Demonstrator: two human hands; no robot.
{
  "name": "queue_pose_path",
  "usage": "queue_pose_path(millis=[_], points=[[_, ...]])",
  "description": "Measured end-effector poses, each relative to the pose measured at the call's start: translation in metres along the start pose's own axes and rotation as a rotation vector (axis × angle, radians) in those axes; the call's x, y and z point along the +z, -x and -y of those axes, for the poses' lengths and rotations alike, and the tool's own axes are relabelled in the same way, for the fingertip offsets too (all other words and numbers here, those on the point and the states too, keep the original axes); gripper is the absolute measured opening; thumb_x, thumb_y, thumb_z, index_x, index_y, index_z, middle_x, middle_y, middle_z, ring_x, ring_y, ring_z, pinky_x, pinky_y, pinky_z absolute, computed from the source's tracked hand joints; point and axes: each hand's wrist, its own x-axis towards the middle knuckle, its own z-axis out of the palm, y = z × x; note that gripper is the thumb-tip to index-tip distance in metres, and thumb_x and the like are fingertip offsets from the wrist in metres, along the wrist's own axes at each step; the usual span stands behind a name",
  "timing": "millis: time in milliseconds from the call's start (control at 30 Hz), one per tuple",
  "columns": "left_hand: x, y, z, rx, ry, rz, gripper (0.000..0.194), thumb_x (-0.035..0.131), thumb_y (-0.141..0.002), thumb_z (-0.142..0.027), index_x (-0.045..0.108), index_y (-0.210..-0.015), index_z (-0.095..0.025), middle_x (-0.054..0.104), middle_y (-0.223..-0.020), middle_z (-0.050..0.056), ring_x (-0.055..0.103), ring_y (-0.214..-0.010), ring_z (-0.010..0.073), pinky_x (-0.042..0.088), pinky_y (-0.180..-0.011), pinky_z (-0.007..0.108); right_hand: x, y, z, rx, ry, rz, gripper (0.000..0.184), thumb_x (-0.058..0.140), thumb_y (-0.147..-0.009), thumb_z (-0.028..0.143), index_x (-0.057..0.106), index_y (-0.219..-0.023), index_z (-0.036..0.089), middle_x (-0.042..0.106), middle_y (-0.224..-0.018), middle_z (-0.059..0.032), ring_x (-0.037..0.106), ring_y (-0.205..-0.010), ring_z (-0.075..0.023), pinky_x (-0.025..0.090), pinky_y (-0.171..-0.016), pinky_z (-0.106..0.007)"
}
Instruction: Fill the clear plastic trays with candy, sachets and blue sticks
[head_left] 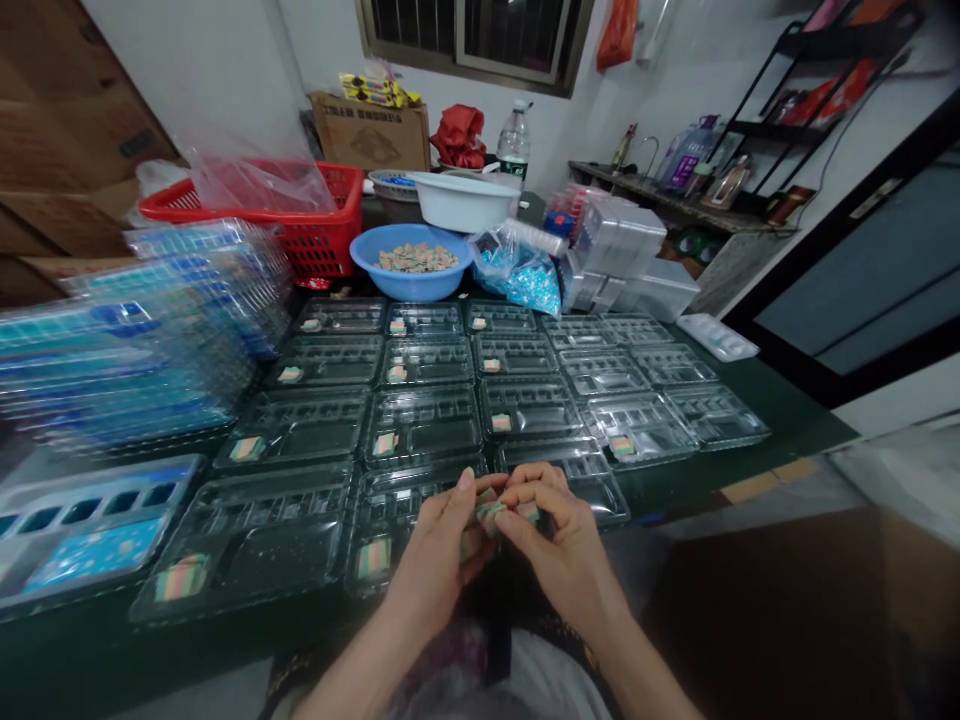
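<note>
My left hand and right hand are together, both pinching little striped blocks above a clear plastic tray.

A red basket (plastic bag atop), cardboard box.

rows of clear plastic trays lie on the table, with a stack of trays to their left. beyond them sits a bowl of small pieces, a basket to its far left, a plastic bag to its right, then clear boxes. a cardboard box stands farthest back.
</note>
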Motion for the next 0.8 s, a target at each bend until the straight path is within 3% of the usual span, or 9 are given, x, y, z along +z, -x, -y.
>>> queue_pose_path(millis=[133, 367, 567, 667, 800], points=[[0.000, 0.002, 0.002, 0.038, -0.055, 0.012, 0.042, 0.049, -0.076, -0.049, 0.066, -0.095, -0.016, 0.038, -0.049, -0.005, 0.042, -0.051, 0.0064, 0.039, -0.052, 0.017, 0.004, 0.000, -0.001, -0.025, 0.086, -0.032, 0.008, 0.054, -0.077, 0.012, 0.057, -0.074, 0.020, 0.053, -0.085, -0.0014, 0.047, -0.085, -0.0172, 0.036, -0.079, -0.034], [0.002, 0.005, -0.003, 0.079, -0.105, 0.065, 0.043, 0.045, -0.079, -0.049, 0.057, -0.110, -0.024, 0.051, -0.065, -0.001, 0.043, -0.053, 0.0058, 0.035, -0.047, 0.016, 0.008, 0.004, -0.004, -0.080, 0.209, -0.032, 0.018, 0.052, -0.078, 0.013, 0.057, -0.093, 0.023, 0.052, -0.093, -0.0026, 0.044, -0.091, -0.0185, 0.035, -0.082, -0.035], [-0.001, -0.001, -0.008, 0.014, 0.075, 0.118, 0.047, 0.039, -0.079, -0.051, 0.053, -0.111, -0.020, 0.052, -0.064, 0.001, 0.048, -0.049, 0.0112, 0.024, -0.033, 0.017, 0.011, 0.004, -0.007, -0.073, 0.099, -0.116, 0.007, 0.053, -0.079, 0.016, 0.058, -0.082, 0.021, 0.053, -0.090, -0.0021, 0.047, -0.090, -0.0175, 0.037, -0.080, -0.033], [-0.005, -0.002, -0.009, 0.014, 0.124, 0.162, 0.037, 0.044, -0.079, -0.036, 0.053, -0.109, -0.017, 0.056, -0.074, 0.004, 0.053, -0.056, 0.0146, 0.027, -0.034, 0.019, 0.008, 0.002, -0.011, -0.020, 0.032, -0.120, 0.006, 0.051, -0.081, 0.018, 0.057, -0.082, 0.020, 0.054, -0.090, -0.0029, 0.048, -0.090, -0.0176, 0.039, -0.079, -0.032], [-0.008, 0.000, -0.007, 0.060, -0.007, 0.239, 0.025, 0.046, -0.080, -0.027, 0.056, -0.098, -0.013, 0.054, -0.058, 0.003, 0.049, -0.050, 0.0127, 0.026, -0.034, 0.019, 0.007, 0.001, -0.015, 0.030, -0.008, -0.104, 0.007, 0.050, -0.082, 0.021, 0.056, -0.081, 0.019, 0.055, -0.088, -0.0035, 0.050, -0.087, -0.0177, 0.041, -0.076, -0.031]])
